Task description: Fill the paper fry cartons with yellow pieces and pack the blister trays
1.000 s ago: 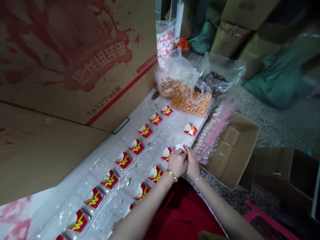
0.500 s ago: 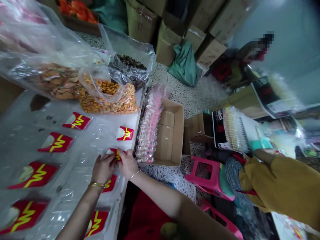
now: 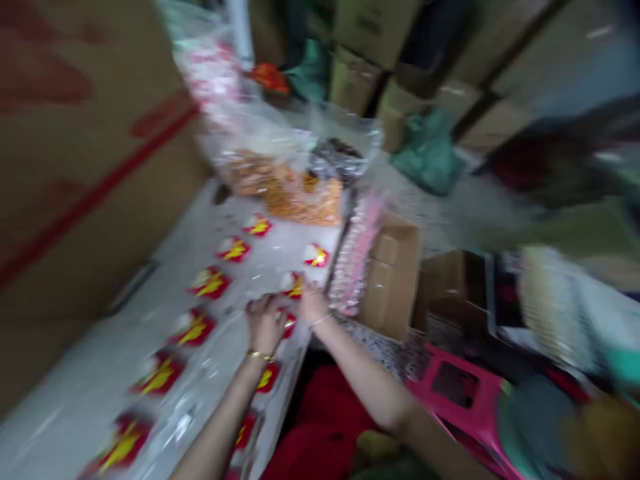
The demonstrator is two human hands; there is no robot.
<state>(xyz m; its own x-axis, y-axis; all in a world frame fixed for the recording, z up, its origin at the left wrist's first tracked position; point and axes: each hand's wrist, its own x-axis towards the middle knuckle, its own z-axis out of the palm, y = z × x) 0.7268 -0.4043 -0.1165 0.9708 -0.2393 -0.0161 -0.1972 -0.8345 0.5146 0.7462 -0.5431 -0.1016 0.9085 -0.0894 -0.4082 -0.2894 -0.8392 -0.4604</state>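
Lying near the right edge of a white table [image 3: 203, 230], a small red, white and yellow piece [image 3: 294, 285] is touching the right hand [image 3: 313, 304]. The blur is hiding whether that hand is pinching the piece or just resting on it, so I cannot tell. The left hand [image 3: 264, 325] is showing just to the left, with its fingers bent, close beside another red piece [image 3: 290, 325]. I cannot tell if it is holding anything. A gold bracelet [image 3: 260, 356] is circling its wrist. More red and yellow pieces [image 3: 210, 283] are making two rows, and clear plastic [image 3: 183, 424] is shining between them. At the far end, a bag of orange bits [image 3: 303, 203] is sitting, with a bag of dark bits [image 3: 337, 159] behind it. On the right, pink and clear things [image 3: 357, 257] are standing in a line along an open brown box [image 3: 395, 283]. A pink stool [image 3: 486, 393] is standing farther out. On the left, a big brown box [image 3: 100, 147] with a red stripe is standing by the table.
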